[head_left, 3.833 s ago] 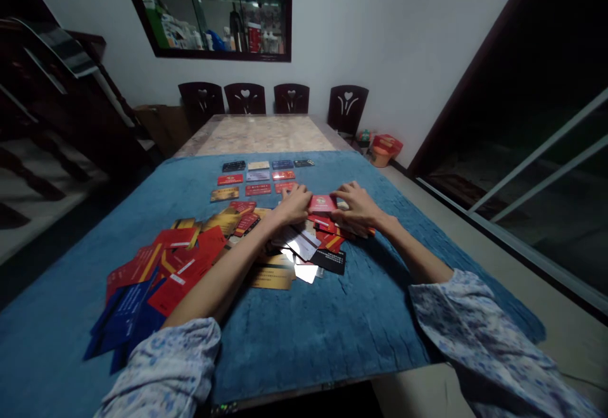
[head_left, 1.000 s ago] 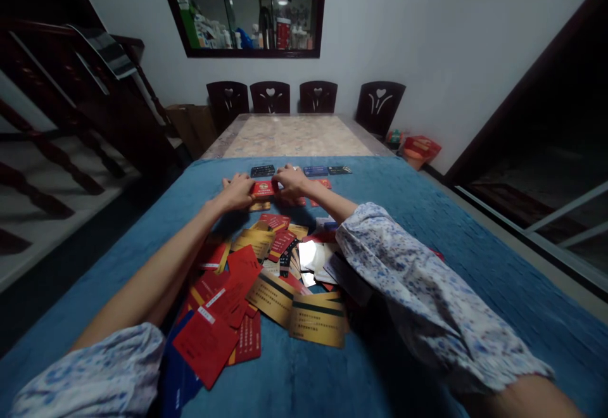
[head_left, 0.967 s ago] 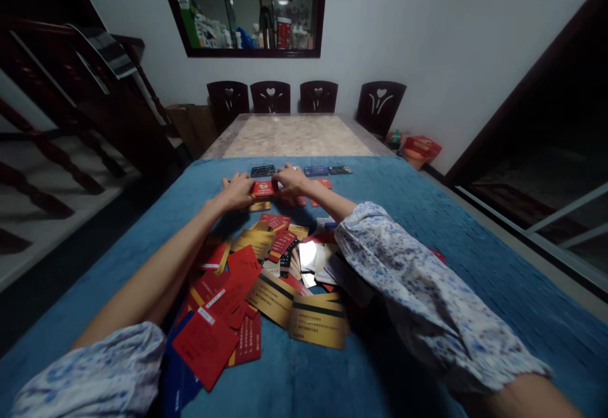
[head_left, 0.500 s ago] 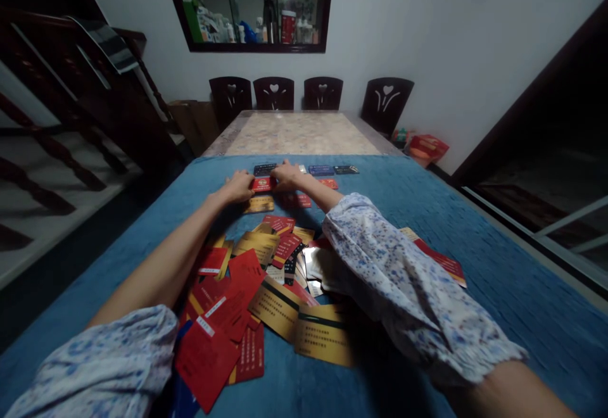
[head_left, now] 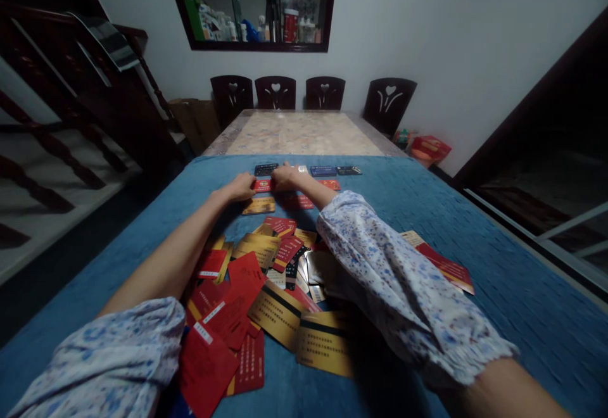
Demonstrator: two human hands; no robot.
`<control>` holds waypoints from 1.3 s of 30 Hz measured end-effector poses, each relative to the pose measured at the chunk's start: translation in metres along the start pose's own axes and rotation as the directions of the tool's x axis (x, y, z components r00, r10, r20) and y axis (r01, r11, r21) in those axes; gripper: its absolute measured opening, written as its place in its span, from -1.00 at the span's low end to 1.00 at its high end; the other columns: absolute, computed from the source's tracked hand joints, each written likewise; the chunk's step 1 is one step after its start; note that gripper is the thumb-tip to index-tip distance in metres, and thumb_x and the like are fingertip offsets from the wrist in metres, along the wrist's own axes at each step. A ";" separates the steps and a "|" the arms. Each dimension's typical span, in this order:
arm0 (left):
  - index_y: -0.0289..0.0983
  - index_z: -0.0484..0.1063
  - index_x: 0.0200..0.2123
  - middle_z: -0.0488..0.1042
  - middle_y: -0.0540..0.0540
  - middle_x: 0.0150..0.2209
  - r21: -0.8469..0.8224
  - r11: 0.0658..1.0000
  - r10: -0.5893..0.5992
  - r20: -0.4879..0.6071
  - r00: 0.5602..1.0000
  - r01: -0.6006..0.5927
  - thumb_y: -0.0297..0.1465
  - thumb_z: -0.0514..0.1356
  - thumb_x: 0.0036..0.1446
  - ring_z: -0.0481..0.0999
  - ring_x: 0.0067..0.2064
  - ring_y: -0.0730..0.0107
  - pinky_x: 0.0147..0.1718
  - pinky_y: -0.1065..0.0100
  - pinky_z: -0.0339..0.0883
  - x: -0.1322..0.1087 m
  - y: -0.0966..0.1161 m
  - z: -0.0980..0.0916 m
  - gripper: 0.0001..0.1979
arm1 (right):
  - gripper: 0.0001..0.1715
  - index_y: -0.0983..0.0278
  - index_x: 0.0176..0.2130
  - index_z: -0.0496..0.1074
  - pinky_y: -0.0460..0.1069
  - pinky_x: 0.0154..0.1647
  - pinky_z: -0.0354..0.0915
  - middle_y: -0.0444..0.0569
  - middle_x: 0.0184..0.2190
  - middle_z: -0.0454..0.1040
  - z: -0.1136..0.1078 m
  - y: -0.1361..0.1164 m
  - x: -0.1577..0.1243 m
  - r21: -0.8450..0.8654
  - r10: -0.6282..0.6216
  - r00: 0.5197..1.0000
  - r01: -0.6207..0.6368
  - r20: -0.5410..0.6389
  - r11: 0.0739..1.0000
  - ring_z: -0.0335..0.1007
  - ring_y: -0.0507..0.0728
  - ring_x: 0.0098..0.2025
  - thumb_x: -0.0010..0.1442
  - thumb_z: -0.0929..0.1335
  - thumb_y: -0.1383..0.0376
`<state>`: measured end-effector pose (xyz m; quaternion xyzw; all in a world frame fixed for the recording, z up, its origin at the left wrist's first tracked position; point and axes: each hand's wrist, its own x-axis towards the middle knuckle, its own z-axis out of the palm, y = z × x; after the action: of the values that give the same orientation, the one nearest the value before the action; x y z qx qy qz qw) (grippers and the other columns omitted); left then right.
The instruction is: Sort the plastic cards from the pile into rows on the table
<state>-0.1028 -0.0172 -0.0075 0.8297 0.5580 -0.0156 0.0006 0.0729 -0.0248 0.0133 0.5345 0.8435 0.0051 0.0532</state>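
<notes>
Across the cloth-covered table, my left hand (head_left: 241, 187) holds the left edge of a red card (head_left: 263, 185) with its fingers bent. My right hand (head_left: 285, 178) closes on the same card's right edge; some of its fingertips are hidden. Behind the red card lies a black card (head_left: 266, 170), and in front of it a gold card (head_left: 259, 205). To the right, in rows, are a blue card (head_left: 323, 170), a dark card (head_left: 348, 170), an orange-red card (head_left: 330, 185) and another red card (head_left: 301, 202), partly shaded by my right arm.
A loose pile of red and gold cards (head_left: 276, 313) spreads between my forearms. More cards (head_left: 445, 267) lie right of my right sleeve. The blue cloth (head_left: 403, 202) ends before the table's bare far part (head_left: 304, 133). Several dark chairs (head_left: 275, 93) stand behind.
Both hands stay at the red card, with only small finger shifts; the right fingers look more curled. The view has moved slightly. The pile lies as before.
</notes>
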 end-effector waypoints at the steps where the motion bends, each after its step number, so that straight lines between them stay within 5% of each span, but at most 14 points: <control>1: -0.25 0.58 -0.21 0.60 -0.16 -0.20 0.001 1.000 -0.002 0.007 1.000 0.002 -0.47 0.18 -0.06 0.54 -0.07 0.12 -0.06 0.31 0.39 0.001 0.000 0.000 -0.70 | -0.57 0.21 0.02 0.57 0.34 0.20 0.29 0.15 0.19 0.49 0.000 -0.001 0.001 -0.003 0.002 1.000 -0.002 0.004 1.000 0.21 0.43 0.31 0.15 0.39 0.21; 27: -0.27 0.50 -0.19 0.51 -0.26 -0.07 0.018 0.997 -0.077 -0.017 0.997 0.077 -0.47 0.20 -0.12 0.53 -0.02 0.01 -0.02 0.22 0.42 0.008 0.001 0.010 -0.66 | -0.46 0.21 0.13 0.53 0.39 0.26 0.25 0.16 0.24 0.44 0.003 -0.007 0.006 -0.060 0.016 1.000 -0.016 0.000 0.998 0.19 0.43 0.34 0.15 0.37 0.27; 39: -0.29 0.48 -0.16 0.47 -0.24 -0.04 -0.056 0.996 -0.081 -0.117 0.990 0.075 -0.48 0.17 -0.05 0.46 0.04 0.06 0.06 0.26 0.38 -0.009 0.009 0.007 -0.68 | -0.51 0.28 0.12 0.52 0.35 0.19 0.23 0.24 0.21 0.45 -0.020 0.016 -0.033 -0.130 -0.037 0.997 0.028 -0.069 0.991 0.18 0.45 0.30 0.21 0.37 0.24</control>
<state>-0.0978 -0.0293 -0.0146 0.8065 0.5891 0.0483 -0.0122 0.0997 -0.0467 0.0370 0.5154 0.8514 0.0779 0.0576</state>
